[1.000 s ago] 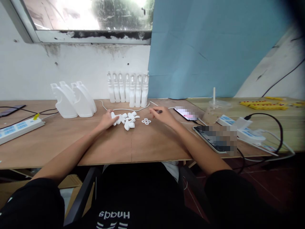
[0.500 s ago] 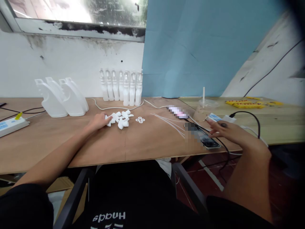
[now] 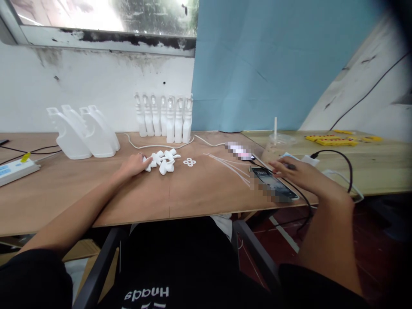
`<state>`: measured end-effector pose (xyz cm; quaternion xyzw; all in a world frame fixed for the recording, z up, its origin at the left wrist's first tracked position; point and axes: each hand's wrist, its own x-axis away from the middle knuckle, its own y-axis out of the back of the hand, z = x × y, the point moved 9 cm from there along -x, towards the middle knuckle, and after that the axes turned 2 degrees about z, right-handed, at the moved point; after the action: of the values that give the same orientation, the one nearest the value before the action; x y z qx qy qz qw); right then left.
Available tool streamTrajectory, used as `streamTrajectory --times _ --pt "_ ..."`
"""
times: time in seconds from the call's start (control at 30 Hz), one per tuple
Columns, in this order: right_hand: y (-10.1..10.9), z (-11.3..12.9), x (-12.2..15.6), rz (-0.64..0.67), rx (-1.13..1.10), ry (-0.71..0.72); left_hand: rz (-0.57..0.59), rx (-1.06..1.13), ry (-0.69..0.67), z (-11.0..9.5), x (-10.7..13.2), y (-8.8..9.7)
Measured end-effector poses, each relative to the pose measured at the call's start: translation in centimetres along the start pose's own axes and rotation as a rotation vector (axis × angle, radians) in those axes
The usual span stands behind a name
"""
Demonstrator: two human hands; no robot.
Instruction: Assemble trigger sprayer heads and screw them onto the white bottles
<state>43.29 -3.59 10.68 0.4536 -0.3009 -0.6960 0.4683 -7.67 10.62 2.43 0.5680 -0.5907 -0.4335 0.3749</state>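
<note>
My left hand [image 3: 133,165] rests on the wooden table [image 3: 80,193], its fingers curled against a pile of small white plastic parts [image 3: 162,161]. My right hand [image 3: 294,172] reaches out to the right over a dark phone [image 3: 273,183] lying near the table's front edge, fingers spread and tips at the screen. Three white rings [image 3: 189,162] lie just right of the pile. Thin white tubes [image 3: 230,165] stretch across the board between the rings and the phone.
Several white spray heads [image 3: 164,118] stand in a row at the wall, white bottles [image 3: 83,133] to their left. A power strip [image 3: 14,168] lies far left. A lidded drink cup [image 3: 277,146], a second phone [image 3: 240,151], cables and yellow pieces [image 3: 331,140] are on the right.
My right hand has left the middle of the table near the rings, swung right to the dark phone and drawn in slightly over its screen. My head has turned right. My left hand has stayed put.
</note>
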Motion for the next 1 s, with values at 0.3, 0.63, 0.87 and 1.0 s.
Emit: streamTrajectory --times 0.3,0.63,0.87,1.0 --pt "-7.1 9.8 -7.6 0.293 -0.293 0.214 -0.14 -0.088 -0.058 -1.2 -0.3 2.0" --pt "-13.9 10.3 -12.7 0.197 -0.267 0.301 -0.228 0.067 -0.263 -9.4 -11.6 4.7" --pt "-13.6 8.7 -12.1 0.106 -0.264 0.267 -0.516 0.418 -0.165 -13.0 -17.8 9.6" --pt "-13.0 9.6 -11.9 0.072 -0.227 0.294 -0.539 0.356 -0.125 -14.3 -19.2 11.5"
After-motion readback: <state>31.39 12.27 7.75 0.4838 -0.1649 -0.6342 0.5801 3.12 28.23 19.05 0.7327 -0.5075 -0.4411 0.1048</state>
